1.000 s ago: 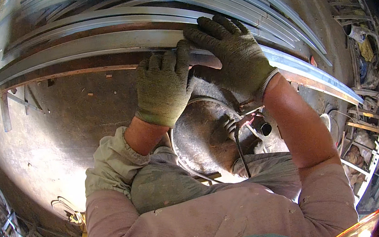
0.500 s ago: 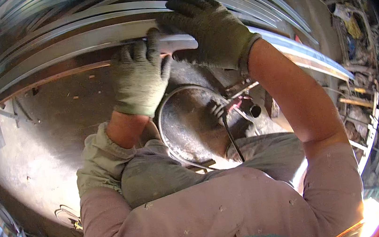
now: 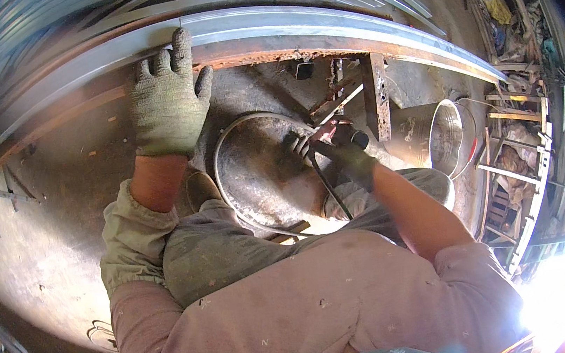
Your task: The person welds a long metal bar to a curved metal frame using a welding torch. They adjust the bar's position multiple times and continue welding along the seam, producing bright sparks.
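Left hand [image 3: 168, 116] lay on steel bar [image 3: 98, 56], grip apart; right hand [image 3: 349, 160] at red tool [image 3: 325, 131], nearside of bar, grip unclear.

The view comes from the person's head, through the left 1 of 2 fisheye cameras worn side by side, facing steeply down. Nearest the lens, the pinkish-brown shirt [image 3: 285, 310] fills the lower middle. The gloved left hand [image 3: 169, 113] and gloved right hand [image 3: 349, 158] lie farther out, at about arm's reach. Beyond them, the long metal profile [image 3: 291, 20] crosses the top, bent into an arc. The wide circle also takes in floor [image 3: 83, 215] at left and a ladder-like frame [image 3: 540, 162] at far right.
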`<state>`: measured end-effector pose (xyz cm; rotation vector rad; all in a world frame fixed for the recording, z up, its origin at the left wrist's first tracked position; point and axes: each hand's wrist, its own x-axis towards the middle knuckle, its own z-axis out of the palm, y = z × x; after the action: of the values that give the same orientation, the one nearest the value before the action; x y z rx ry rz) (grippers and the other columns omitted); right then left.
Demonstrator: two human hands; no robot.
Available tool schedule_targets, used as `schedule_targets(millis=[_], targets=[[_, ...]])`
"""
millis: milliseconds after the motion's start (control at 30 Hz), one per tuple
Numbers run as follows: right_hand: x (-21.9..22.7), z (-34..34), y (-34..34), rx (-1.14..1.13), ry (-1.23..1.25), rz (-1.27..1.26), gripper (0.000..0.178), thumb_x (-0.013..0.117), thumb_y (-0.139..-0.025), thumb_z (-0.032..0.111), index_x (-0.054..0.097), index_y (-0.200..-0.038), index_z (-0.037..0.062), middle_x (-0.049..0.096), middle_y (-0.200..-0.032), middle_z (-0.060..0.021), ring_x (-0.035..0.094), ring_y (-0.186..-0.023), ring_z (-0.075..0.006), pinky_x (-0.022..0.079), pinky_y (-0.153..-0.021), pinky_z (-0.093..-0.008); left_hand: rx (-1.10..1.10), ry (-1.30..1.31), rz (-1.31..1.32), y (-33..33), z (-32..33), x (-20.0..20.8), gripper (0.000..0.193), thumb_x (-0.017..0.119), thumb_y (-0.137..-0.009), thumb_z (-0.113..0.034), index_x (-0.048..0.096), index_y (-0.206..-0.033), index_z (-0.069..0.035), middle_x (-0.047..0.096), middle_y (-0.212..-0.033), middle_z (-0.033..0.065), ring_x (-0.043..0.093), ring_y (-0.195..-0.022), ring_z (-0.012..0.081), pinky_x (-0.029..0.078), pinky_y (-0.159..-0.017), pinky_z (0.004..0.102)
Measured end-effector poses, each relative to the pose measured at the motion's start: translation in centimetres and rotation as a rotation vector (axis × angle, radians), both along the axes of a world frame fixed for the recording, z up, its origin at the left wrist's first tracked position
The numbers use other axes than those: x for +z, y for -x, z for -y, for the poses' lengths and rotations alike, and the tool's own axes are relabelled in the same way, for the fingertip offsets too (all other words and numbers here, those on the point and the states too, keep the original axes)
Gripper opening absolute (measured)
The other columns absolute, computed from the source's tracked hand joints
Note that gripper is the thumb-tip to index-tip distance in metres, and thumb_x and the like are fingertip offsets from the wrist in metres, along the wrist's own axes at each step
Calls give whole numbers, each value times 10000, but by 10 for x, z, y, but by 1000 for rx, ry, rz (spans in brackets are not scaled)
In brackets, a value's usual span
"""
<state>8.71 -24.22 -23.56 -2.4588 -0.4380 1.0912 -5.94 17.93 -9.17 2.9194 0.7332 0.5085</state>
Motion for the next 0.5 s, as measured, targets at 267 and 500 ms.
schedule_targets(millis=[267,500], targets=[[-109,-10,-31,-892,-136,-900,418,741,-1053,569,683,-1032,155,679,-873,-72,651,-720,-244,521,-635,-433,28,-55,-14,4,-6,0,778,694,-1046,-522,474,-1704,-169,671,-1390,234,633,-1300,508,553,-1100,611],[-127,-4,-32,-1133,-372,-836,384,679,-1078,530,621,-931,180,623,-776,-48,606,-666,-277,504,-609,-437,61,-159,-43,6,-5,3,796,711,-1013,-548,494,-1690,-193,663,-1420,196,581,-1393,479,494,-1142,634]])
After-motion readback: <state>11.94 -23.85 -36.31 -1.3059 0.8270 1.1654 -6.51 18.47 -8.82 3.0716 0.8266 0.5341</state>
